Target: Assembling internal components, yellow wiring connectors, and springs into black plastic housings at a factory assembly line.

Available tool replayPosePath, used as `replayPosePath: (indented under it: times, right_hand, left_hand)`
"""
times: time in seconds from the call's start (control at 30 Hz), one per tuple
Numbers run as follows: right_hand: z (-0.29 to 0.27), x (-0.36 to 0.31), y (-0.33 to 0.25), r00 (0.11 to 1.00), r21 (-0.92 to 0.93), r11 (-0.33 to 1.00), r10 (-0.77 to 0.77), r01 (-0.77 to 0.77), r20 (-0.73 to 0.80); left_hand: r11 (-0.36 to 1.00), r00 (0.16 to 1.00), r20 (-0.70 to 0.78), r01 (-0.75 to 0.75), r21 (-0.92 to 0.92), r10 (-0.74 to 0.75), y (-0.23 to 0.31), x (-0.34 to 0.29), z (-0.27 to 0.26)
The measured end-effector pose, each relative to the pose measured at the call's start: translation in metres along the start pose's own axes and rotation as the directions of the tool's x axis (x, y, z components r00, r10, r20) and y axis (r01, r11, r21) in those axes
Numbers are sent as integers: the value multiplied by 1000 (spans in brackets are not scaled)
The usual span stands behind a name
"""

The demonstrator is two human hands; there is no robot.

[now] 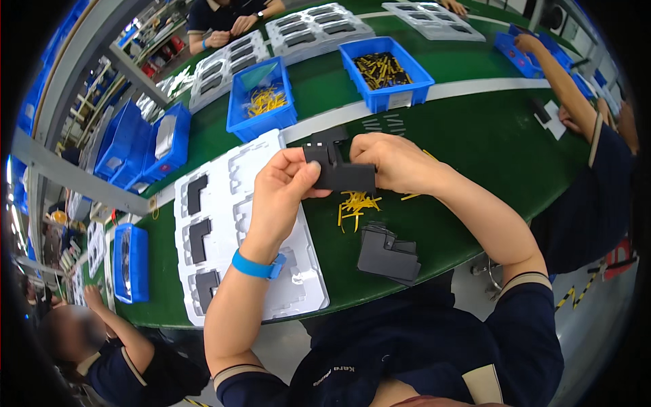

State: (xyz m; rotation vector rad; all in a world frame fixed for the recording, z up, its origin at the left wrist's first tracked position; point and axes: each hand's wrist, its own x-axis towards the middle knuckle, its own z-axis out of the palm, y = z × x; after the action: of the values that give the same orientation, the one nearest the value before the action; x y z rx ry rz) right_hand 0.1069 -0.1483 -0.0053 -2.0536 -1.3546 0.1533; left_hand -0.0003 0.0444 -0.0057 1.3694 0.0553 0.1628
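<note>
My left hand [283, 190] and my right hand [393, 161] together hold a flat, dark grey L-shaped plastic part [339, 169] above the green table. The left fingers pinch its left end, the right hand grips its right edge. Below it a small heap of thin yellow strips [356, 204] lies on the mat. A stack of the same dark parts [388, 253] sits near the table's front edge. To the left lies a white moulded tray [298, 285] with three dark parts in its left pockets. A blue band is on my left wrist.
Two blue bins with yellow pieces [261, 102] [385, 71] stand behind my hands, with more white trays [315, 30] beyond. Blue bins [130, 263] are stacked at the left. Other people work at the right [576, 102], at the far side and at the lower left.
</note>
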Motion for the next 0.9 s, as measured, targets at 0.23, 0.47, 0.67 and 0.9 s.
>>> replayPosePath:
  times: [0.23, 0.47, 0.67, 0.9]
  right_hand:
    - [-8, -7, 6, 993, 139, 988, 45, -60, 112]
    - [6, -8, 12, 966, 557, 807, 256, -196, -31]
    - [10, -7, -11, 916, 781, 573, 400, -249, -1]
    - [22, -6, -19, 920, 766, 619, 380, -175, -97]
  left_hand:
    - [965, 998, -48, 59, 255, -49, -5, -4, 7]
    - [950, 984, 121, 93, 297, -134, -7, -8, 16]
    - [930, 1000, 13, 1, 368, -6, -13, -13, 23]
    - [846, 998, -15, -45, 532, 63, -12, -15, 27]
